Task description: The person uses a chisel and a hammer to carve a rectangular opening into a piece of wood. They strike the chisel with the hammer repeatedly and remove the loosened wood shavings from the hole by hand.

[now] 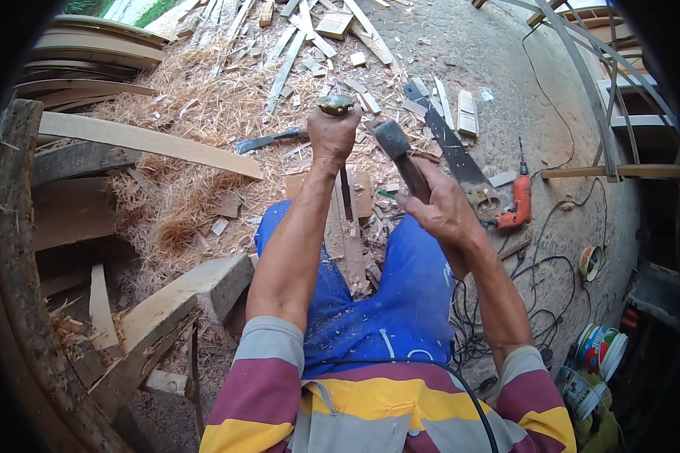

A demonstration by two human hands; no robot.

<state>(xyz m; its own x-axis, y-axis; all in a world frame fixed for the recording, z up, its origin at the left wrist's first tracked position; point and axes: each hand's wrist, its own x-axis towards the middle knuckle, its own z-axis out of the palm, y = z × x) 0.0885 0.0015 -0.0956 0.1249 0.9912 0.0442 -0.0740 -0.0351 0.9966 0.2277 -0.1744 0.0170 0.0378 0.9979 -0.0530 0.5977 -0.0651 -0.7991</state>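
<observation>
My left hand (331, 138) is closed around an upright chisel (335, 103). The chisel's worn, rounded butt shows above the fist, and its dark shank runs down below. Under it a wooden board (347, 245) lies between my knees; whether the chisel's tip touches the wood cannot be made out. My right hand (442, 205) grips a hammer (392, 141) by its handle, the dark head raised just right of the chisel's butt and apart from it. Left of my left fist, a second tool with a flat bluish blade (255, 143) lies on the shavings.
A handsaw (453, 147) and a red-orange power drill (517, 202) with tangled cables lie at the right. Shavings (177, 189) and offcuts cover the ground ahead. Rough timber (181, 302) and stacked boards stand left; a metal frame (589, 83) and paint tubs (603, 351) stand right.
</observation>
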